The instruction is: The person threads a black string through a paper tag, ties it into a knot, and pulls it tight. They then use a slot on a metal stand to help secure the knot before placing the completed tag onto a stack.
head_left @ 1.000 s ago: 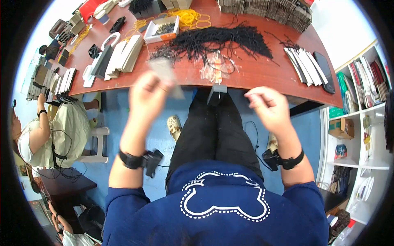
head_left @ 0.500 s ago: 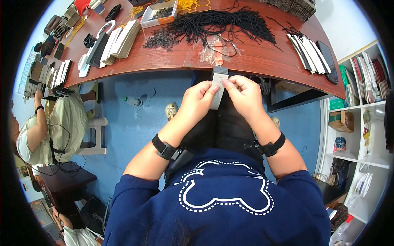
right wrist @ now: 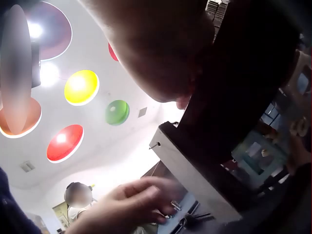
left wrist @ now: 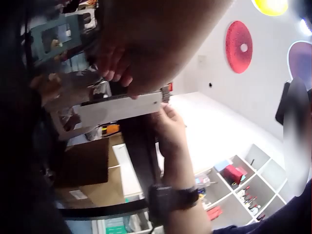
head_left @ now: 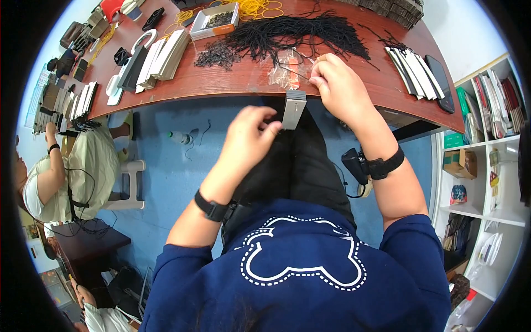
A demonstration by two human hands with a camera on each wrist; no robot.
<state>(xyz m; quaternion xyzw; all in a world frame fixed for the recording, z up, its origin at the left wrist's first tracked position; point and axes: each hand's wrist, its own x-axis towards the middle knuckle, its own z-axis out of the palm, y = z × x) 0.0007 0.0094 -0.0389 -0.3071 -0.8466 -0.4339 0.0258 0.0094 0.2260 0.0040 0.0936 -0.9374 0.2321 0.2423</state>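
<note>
A pale grey strip (head_left: 293, 115) juts from the table edge over the lap, a small metal pin (head_left: 296, 106) standing in its face; the pin (right wrist: 154, 146) also shows in the right wrist view. Left of the strip's lower end is the left hand (head_left: 247, 133), fingers loosely bent, nothing visible in them. The right hand (head_left: 343, 91) hovers over the table edge, thumb and forefinger close together beside a black cord (head_left: 301, 74) on clear plastic; whether it pinches the cord is unclear. Black cords (head_left: 310, 32) lie heaped behind.
Small dark pieces (head_left: 215, 54) lie left of the cords, with a white box (head_left: 214, 22) behind. Pale strip stacks (head_left: 166, 58) stand left; white strips (head_left: 415, 74) and a phone (head_left: 440, 83) lie right. Another person (head_left: 47, 177) sits at the left.
Both hands were at the strip half a second ago. The left has since released it and drawn left; the right has moved up and right over the table. The card seen earlier in the left hand is gone from it.
</note>
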